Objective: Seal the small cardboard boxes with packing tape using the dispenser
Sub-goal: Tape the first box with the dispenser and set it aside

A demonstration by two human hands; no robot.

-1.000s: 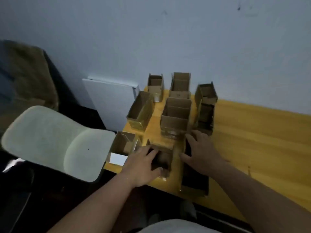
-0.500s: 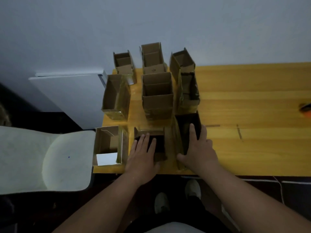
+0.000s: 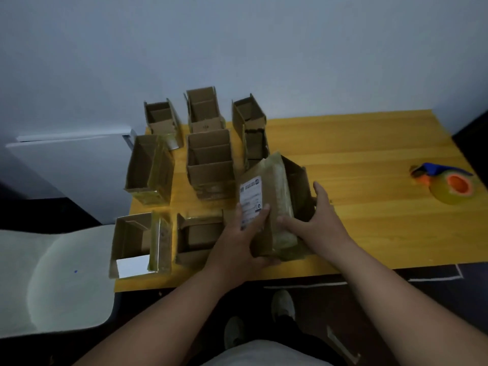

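Since half a second ago, both hands have tipped the box at the front of the bench (image 3: 369,143) onto its side, so its labelled face now looks up. Left hand (image 3: 239,240) grips the box (image 3: 269,207) at its near left corner, fingers (image 3: 260,213) laid over the white label (image 3: 250,199). Right hand (image 3: 318,220) clasps the right side, thumb on the taped face. Seven open boxes (image 3: 210,159) stand from nine to twelve o'clock of it. At three o'clock, well apart, lies the tape dispenser (image 3: 446,184). A pale chair (image 3: 52,281) sits at eight o'clock.
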